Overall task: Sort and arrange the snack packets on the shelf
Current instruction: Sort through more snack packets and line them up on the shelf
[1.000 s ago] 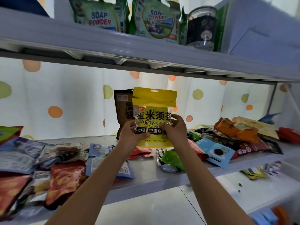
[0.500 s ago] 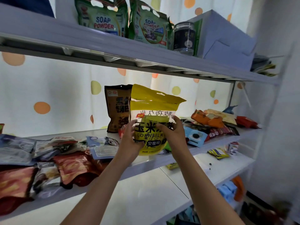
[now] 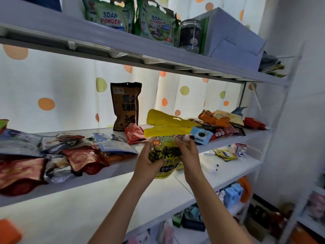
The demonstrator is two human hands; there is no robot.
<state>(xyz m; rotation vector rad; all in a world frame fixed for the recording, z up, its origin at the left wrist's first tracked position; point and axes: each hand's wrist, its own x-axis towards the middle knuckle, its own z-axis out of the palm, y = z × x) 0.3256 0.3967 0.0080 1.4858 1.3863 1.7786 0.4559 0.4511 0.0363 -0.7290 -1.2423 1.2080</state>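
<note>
Both hands closed on a yellow packet (image 3: 164,155) in front of the middle shelf (image 3: 105,170), the left hand (image 3: 147,160) curled round its left side, the right hand (image 3: 189,154) pinching its upper right edge. Top flap of the packet folded over, pointing back towards the shelf. Behind, a brown packet (image 3: 125,106) upright near the curtain (image 3: 58,88), other snack packets (image 3: 52,155) flat in heaps to either side.

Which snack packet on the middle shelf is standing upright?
The dark brown packet at the back, standing against the dotted curtain; the others on that shelf lie flat in piles.
</note>
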